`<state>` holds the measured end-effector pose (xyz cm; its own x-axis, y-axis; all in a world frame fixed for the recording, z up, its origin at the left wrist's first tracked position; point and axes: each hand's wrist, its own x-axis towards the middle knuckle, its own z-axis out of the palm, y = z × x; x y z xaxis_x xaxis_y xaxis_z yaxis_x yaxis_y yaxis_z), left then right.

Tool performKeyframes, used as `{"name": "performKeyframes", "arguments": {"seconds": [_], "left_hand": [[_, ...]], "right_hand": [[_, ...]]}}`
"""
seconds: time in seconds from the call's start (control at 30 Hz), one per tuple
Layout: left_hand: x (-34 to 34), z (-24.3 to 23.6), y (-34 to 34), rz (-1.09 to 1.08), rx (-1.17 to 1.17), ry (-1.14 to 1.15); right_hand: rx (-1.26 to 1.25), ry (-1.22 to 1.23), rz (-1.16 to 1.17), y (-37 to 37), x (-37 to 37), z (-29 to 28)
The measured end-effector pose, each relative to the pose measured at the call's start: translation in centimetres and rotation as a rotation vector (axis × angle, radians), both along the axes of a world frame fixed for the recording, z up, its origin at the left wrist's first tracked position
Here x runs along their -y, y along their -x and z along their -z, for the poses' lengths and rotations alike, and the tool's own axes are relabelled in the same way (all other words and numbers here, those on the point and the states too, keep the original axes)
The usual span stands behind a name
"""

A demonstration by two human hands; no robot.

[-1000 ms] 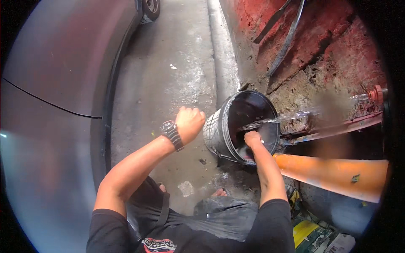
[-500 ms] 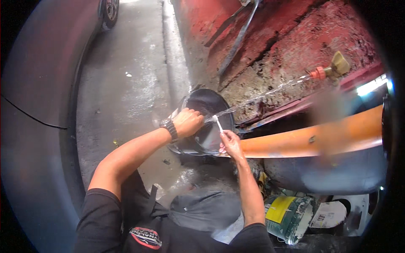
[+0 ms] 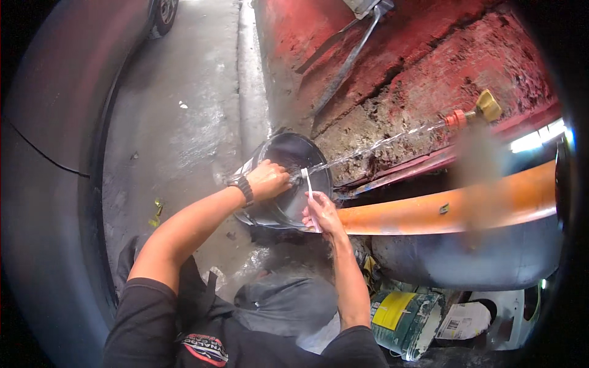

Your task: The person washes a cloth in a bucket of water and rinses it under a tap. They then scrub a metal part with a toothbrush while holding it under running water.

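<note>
A thin stream of water (image 3: 381, 143) shoots from a tap with an orange collar (image 3: 456, 119) toward a dark bucket (image 3: 325, 161). My right hand (image 3: 325, 214) grips a white toothbrush (image 3: 308, 183) by its handle, head upward, where the stream comes in over the bucket. On the bucket's left side is my left hand (image 3: 267, 181), wearing a dark wristwatch (image 3: 245, 188). Its fingers are curled and partly hidden; whatever they may hold does not show. Water splashes between my two hands.
A grey car (image 3: 46, 184) stands close on the left. A worn red wall (image 3: 423, 86) rises ahead, with a metal bar (image 3: 351, 61) against it. To the right run an orange tube-like part (image 3: 399, 218) and a dark rounded body (image 3: 466, 264). A paint-smeared green pail (image 3: 402, 319) lies lower right.
The view has shifted slightly. The toothbrush head has come a little closer to my left hand and now stands more upright. Water keeps running.
</note>
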<state>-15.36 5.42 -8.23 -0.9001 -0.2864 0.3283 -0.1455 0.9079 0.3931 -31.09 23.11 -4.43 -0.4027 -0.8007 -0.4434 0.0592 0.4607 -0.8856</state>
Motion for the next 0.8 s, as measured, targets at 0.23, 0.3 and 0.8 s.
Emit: {"name": "performKeyframes", "arguments": {"seconds": [0.23, 0.3, 0.8], "left_hand": [[-0.3, -0.3, -0.4, 0.032, 0.071, 0.057], [0.3, 0.2, -0.4, 0.026, 0.099, 0.070], [0.7, 1.1, -1.0, 0.054, 0.146, -0.052]], "right_hand": [[-0.489, 0.080, -0.368, -1.2, 1.0, -5.2], [-0.562, 0.141, -0.515, -2.8, 3.1, -6.4], [-0.861, 0.223, -0.665, -4.3, 7.2, -5.7]]}}
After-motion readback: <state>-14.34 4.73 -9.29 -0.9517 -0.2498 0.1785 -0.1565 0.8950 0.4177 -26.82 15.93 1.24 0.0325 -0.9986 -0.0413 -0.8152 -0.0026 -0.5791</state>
